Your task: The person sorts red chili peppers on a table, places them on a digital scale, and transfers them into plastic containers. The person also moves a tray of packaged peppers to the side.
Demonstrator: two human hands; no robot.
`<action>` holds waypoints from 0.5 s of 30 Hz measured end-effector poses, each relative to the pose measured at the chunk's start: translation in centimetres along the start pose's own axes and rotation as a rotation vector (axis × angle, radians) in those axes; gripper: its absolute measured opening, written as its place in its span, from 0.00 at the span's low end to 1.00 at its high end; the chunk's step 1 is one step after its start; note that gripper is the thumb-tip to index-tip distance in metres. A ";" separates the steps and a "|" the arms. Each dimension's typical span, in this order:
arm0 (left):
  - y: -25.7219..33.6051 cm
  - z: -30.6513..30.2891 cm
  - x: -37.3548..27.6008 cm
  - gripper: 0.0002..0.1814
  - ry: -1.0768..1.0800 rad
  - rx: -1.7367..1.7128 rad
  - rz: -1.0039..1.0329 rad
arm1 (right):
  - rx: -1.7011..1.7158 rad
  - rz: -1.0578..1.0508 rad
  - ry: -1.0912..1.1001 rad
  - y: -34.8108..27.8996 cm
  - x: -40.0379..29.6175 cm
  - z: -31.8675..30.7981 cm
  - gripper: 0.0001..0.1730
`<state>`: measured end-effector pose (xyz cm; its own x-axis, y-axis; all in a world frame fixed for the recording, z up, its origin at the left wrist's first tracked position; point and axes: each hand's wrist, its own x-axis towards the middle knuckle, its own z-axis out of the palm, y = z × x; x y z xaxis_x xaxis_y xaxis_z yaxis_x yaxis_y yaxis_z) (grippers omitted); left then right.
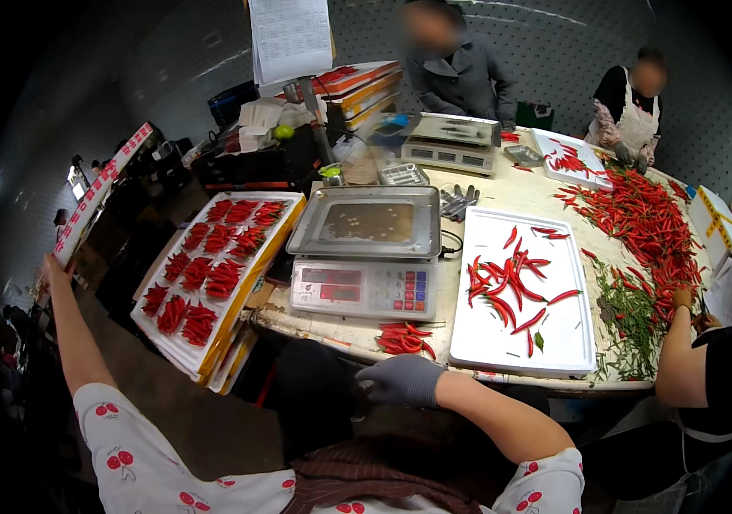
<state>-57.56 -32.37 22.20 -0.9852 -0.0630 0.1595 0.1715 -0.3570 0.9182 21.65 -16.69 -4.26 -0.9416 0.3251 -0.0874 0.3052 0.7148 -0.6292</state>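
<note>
At the far left, my bare left hand (56,273) is raised and grips the lower end of a long white strip with red writing (104,183), which looks like a box edge seen side-on. My right hand (403,380), in a grey knitted glove, hangs just off the table's front edge with loosely bent fingers and nothing visible in it. Just beyond it lies a small heap of red chillies (404,338). A digital scale (364,289) with an empty metal pan (366,221) stands behind that heap. To its right, loose chillies are scattered on a white foam tray (565,340).
Bundled chillies fill a white foam box (212,257) on a stack at left. A large chilli pile (639,218) and green stems (632,321) cover the table's right side, where a co-worker's hand (682,299) reaches in. Two people and a second scale (449,151) are at the back.
</note>
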 end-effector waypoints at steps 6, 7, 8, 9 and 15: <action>-1.4 2.4 -3.0 0.25 -0.044 0.003 -0.041 | 0.012 -0.031 0.033 1.1 -0.4 0.5 0.15; -1.5 2.6 -3.2 0.26 -0.050 -0.002 -0.045 | 0.015 -0.033 0.036 1.3 -0.3 0.6 0.15; -1.5 2.8 -3.3 0.26 -0.026 -0.007 -0.059 | 0.019 -0.033 0.038 1.5 -0.3 0.7 0.15; -1.8 3.3 -4.1 0.26 -0.006 -0.013 -0.077 | 0.022 -0.029 0.042 1.7 -0.2 0.8 0.15; -4.2 5.1 -4.2 0.25 -0.045 0.018 -0.100 | 0.023 0.018 -0.028 1.9 0.2 0.9 0.15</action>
<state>-54.16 -25.81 19.54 -0.9965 0.0138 0.0827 0.0730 -0.3422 0.9368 21.93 -15.83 -6.13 -0.9396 0.3204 -0.1205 0.3194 0.6942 -0.6451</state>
